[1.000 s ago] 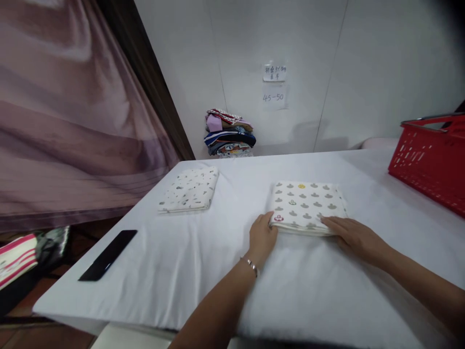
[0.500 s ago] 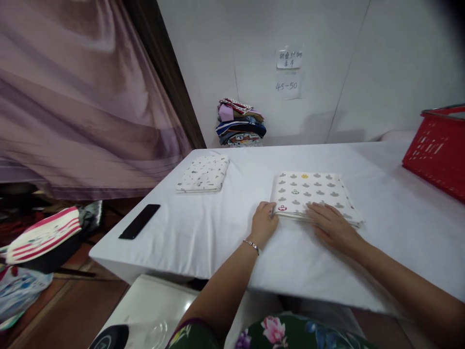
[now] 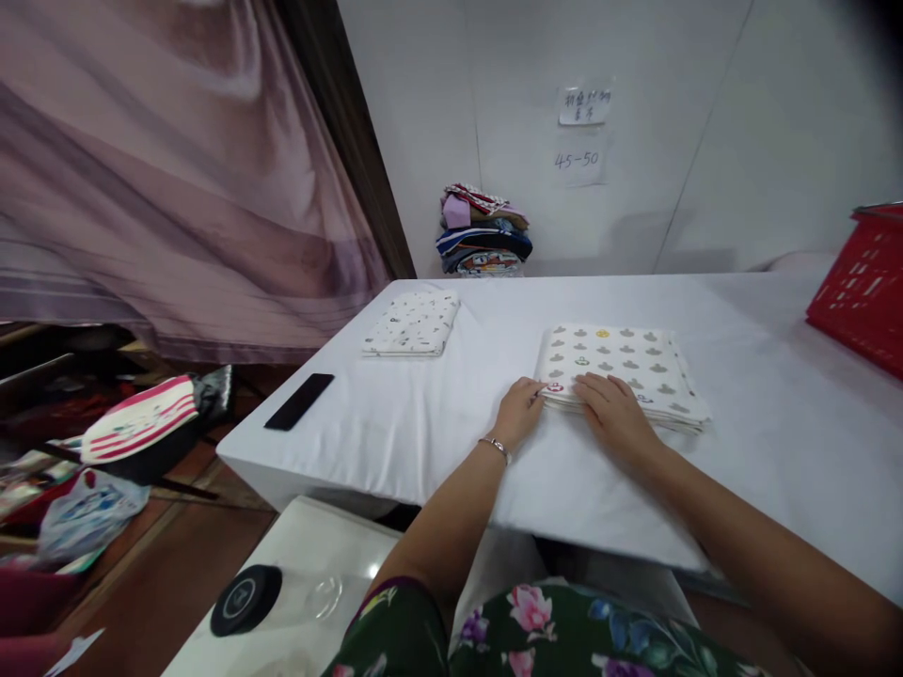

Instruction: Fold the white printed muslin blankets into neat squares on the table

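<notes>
A folded white cloth (image 3: pixel 621 357) with rows of grey shapes and a few coloured ones lies flat on the white-covered table (image 3: pixel 486 329) in front of me. At its near left corner, my left hand (image 3: pixel 520 409) has its fingers closed on the edge. My right hand (image 3: pixel 617 414) rests on the front part of the cloth, fingers stretched out flat and palm down. Farther left lies a second folded white cloth (image 3: pixel 413 324) with small dark prints, apart from both hands.
A black phone (image 3: pixel 300 401) lies near the table's left edge. At the far right stands a red basket (image 3: pixel 861 291). A pile of folded fabrics (image 3: pixel 485 235) rises behind the table by the wall. Below, a white surface carries a round black object (image 3: pixel 245 600).
My right hand has slid left along the front of the cloth, closer to my left hand. My left hand stays at the corner. The whole view has shifted slightly.
</notes>
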Demonstrator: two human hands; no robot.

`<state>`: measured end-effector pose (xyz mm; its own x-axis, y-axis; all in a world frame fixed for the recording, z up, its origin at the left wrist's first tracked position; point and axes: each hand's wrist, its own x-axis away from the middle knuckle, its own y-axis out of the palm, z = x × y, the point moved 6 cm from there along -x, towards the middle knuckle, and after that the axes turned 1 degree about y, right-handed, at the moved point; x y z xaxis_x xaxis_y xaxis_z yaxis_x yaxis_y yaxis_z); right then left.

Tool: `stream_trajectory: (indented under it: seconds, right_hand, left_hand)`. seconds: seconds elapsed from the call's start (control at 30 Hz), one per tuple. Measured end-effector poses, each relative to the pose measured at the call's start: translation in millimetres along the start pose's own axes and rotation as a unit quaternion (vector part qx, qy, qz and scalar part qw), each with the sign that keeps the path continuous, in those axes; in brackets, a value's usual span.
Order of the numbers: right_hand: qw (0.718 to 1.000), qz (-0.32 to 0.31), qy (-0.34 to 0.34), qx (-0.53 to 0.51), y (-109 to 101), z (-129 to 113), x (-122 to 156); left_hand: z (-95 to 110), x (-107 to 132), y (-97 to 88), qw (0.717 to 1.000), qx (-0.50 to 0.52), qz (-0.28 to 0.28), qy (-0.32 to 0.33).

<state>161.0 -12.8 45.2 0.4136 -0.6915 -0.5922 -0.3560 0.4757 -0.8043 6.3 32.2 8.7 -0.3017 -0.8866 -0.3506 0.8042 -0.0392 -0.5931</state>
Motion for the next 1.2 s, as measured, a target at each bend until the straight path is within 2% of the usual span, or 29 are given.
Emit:
stream_trajectory:
  seconds: [0.1, 0.23, 0.33, 0.43, 0.57, 0.67, 0.8, 1.0, 1.2]
  right_hand:
    - [1.0, -0.008, 0.005, -0.026, -4.6, -12.2, 10.6]
    - [0.989, -0.129, 0.054, -0.041, 11.0, -21.2, 24.8]
    - [0.98, -0.166, 0.108, 0.001, 16.5, -18.1, 24.8]
    - [0.978, -0.159, 0.131, 0.029, 13.2, -15.2, 17.8]
    - [0.982, -0.131, 0.133, 0.011, 6.2, -14.3, 11.3]
    - [0.977, -0.157, 0.141, 0.012, 9.2, -13.4, 10.3]
    - [0.973, -0.188, 0.132, 0.036, 17.0, -16.8, 6.6]
    - [0.975, -0.177, 0.133, 0.028, 19.5, -22.0, -2.3]
    - [0.984, -0.15, 0.09, 0.023, 19.9, -26.3, -3.4]
  left_hand:
    - [-0.2, 0.0, 0.2, 1.0, -0.004, -0.001, -0.001]
    - [1.4, 0.2, -0.6, 1.0, -0.003, -0.003, -0.007]
    - [3.1, 0.4, -1.3, 1.0, -0.007, 0.0, -0.012]
    - [4.7, 0.3, -2.0, 1.0, -0.014, 0.002, -0.012]
    - [5.6, 0.2, -2.2, 0.999, -0.027, -0.005, -0.017]
    - [5.4, 0.2, -2.3, 0.999, -0.028, -0.007, -0.021]
    - [5.4, 0.1, -1.6, 1.0, -0.027, -0.004, -0.01]
    - [5.5, -0.2, -1.5, 1.0, -0.026, 0.001, 0.003]
    - [5.0, -1.0, -1.3, 0.999, -0.034, -0.004, -0.011]
